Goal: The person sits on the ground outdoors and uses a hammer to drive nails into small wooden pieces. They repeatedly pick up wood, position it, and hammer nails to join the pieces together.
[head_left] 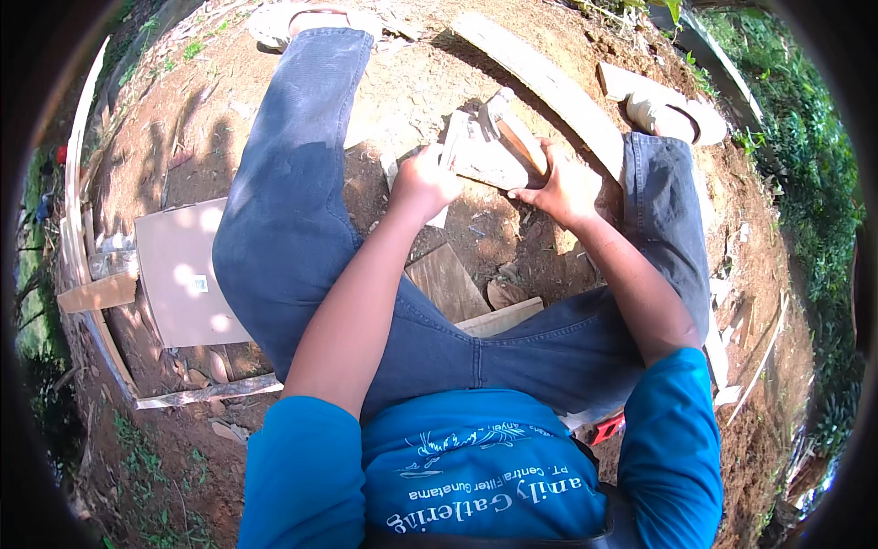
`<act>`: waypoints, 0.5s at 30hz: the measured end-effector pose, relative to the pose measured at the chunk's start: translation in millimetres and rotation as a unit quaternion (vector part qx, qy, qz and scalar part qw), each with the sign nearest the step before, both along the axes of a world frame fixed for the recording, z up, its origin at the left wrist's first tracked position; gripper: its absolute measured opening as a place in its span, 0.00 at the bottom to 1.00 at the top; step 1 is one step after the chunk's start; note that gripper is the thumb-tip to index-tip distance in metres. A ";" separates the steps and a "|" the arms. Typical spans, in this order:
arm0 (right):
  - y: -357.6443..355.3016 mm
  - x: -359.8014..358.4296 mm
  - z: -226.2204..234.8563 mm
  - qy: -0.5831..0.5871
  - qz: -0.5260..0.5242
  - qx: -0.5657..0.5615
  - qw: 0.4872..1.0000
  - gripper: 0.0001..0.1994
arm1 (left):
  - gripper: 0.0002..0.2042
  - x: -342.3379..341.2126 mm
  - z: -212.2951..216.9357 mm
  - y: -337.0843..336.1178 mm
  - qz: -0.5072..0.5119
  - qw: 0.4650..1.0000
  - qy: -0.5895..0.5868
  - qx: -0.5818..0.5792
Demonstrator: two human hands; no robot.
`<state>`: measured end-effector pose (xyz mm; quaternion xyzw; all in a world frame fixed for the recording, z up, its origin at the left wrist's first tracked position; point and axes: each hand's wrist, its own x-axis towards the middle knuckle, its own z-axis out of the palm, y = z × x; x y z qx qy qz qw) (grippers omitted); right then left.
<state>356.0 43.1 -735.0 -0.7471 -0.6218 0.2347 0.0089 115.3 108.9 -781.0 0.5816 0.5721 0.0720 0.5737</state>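
Bare soil [215,114] and green foliage [819,174] show an outdoor spot.

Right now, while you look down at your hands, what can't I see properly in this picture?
All in the head view:
- Left hand: most fingertips are hidden behind the hand itself, so its exact grip is unclear.
- Cardboard sheet: its right side disappears behind the left leg.
- Pale board: its near side is covered by the trousers.
- Red thing: clothes partly hide it, so I can't tell what it is.
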 end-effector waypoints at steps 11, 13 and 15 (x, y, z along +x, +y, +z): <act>14.9 -6.6 22.0 0.067 -0.061 -0.099 0.991 0.51 | 0.20 9.7 7.3 -4.7 -0.018 0.997 0.037 0.062; 12.0 -4.9 16.6 0.082 -0.063 -0.081 0.991 0.51 | 0.19 9.3 8.8 -4.7 -0.020 0.997 0.042 0.064; 8.9 -3.2 9.2 0.086 -0.057 -0.062 0.993 0.51 | 0.18 9.0 7.8 -5.3 -0.024 0.996 0.047 0.075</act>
